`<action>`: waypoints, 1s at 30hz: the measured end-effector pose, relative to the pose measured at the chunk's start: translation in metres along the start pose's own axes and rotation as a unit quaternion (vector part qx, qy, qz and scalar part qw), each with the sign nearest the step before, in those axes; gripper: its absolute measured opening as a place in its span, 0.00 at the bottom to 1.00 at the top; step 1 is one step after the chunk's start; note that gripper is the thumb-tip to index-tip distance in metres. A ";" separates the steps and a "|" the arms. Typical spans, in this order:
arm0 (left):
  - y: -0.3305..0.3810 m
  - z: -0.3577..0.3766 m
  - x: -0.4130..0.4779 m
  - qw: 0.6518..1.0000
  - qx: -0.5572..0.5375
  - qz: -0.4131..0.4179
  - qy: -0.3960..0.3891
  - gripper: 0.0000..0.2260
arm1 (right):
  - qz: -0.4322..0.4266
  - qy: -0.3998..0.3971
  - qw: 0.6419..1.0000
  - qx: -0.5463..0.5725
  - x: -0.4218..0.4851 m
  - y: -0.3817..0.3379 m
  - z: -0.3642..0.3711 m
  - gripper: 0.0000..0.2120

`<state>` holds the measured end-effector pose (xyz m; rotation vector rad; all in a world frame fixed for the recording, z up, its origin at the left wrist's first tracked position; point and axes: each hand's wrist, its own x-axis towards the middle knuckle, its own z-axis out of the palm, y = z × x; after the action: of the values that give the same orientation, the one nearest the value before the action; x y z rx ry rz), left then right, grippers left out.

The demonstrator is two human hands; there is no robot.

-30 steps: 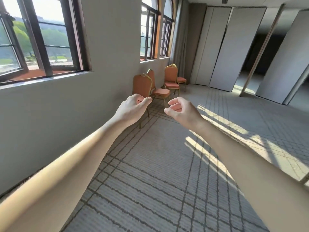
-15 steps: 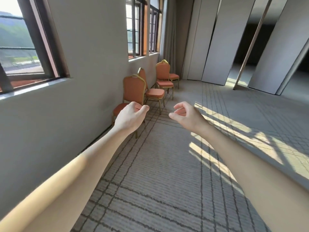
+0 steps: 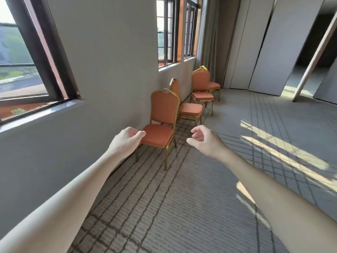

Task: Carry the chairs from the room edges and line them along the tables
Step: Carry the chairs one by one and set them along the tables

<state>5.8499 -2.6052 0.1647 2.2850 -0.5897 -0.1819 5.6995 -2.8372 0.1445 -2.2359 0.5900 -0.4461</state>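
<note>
Several orange padded chairs with gold metal frames stand in a row along the left wall under the windows. The nearest chair (image 3: 160, 123) faces toward me. Behind it stand a second chair (image 3: 189, 108) and a third chair (image 3: 201, 88). No tables are in view. Both my arms are stretched forward. My left hand (image 3: 127, 139) hovers in front of the nearest chair's seat, fingers loosely curled, holding nothing. My right hand (image 3: 204, 139) floats to the right of that chair, fingers apart and curved, empty.
A grey wall (image 3: 113, 70) with dark-framed windows runs along the left. Tall folding partition panels (image 3: 273, 42) close the far end, with a leaning pole (image 3: 313, 57) at the right. Patterned grey carpet (image 3: 182, 207) with sunlit patches stretches ahead and right.
The chairs have grown larger and nearer in view as I moved toward them. Both hands stay raised and empty, and have spread a little farther apart.
</note>
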 end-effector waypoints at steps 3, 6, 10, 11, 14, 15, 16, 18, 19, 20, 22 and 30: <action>-0.010 0.029 0.078 1.000 0.007 -0.007 -0.014 0.14 | 0.009 -0.008 1.000 -0.018 0.081 0.026 0.011 0.17; -0.015 0.057 0.163 1.000 -0.012 -0.006 -0.020 0.17 | 0.012 -0.014 0.999 -0.030 0.162 0.044 0.018 0.18; -0.005 0.089 0.288 0.999 -0.013 0.004 -0.038 0.17 | 0.017 -0.008 0.999 -0.048 0.276 0.065 0.022 0.17; 0.004 0.095 0.330 0.999 -0.010 0.009 -0.043 0.17 | 0.025 -0.001 0.998 -0.051 0.315 0.070 0.022 0.17; 0.020 0.113 0.414 0.998 -0.002 0.028 -0.053 0.18 | 0.032 0.000 0.997 -0.065 0.386 0.085 0.017 0.17; 0.026 0.120 0.440 0.998 0.000 0.031 -0.062 0.19 | 0.038 -0.003 0.997 -0.068 0.409 0.091 0.015 0.17; 0.030 0.128 0.463 0.997 0.001 0.035 -0.069 0.20 | 0.040 -0.009 0.997 -0.071 0.428 0.099 0.013 0.18; 0.036 0.145 0.503 0.996 0.008 0.038 -0.083 0.21 | 0.047 -0.012 0.995 -0.082 0.464 0.117 0.012 0.19; 0.042 0.158 0.532 0.995 0.007 0.036 -0.093 0.21 | 0.053 -0.011 0.995 -0.079 0.492 0.130 0.011 0.19; 0.045 0.170 0.555 0.995 0.003 0.032 -0.098 0.21 | 0.059 -0.009 0.995 -0.077 0.514 0.144 0.009 0.19; 0.052 0.193 0.600 0.993 0.008 0.031 -0.113 0.21 | 0.064 -0.012 0.995 -0.071 0.559 0.168 0.007 0.20; 0.098 0.311 0.821 0.993 0.047 0.016 -0.108 0.22 | 0.050 -0.048 0.995 -0.066 0.778 0.291 -0.026 0.19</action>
<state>6.4457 -3.2476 0.0534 2.3631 -0.7590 -0.3961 6.2548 -3.4471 0.0434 -2.3264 0.6944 -0.2525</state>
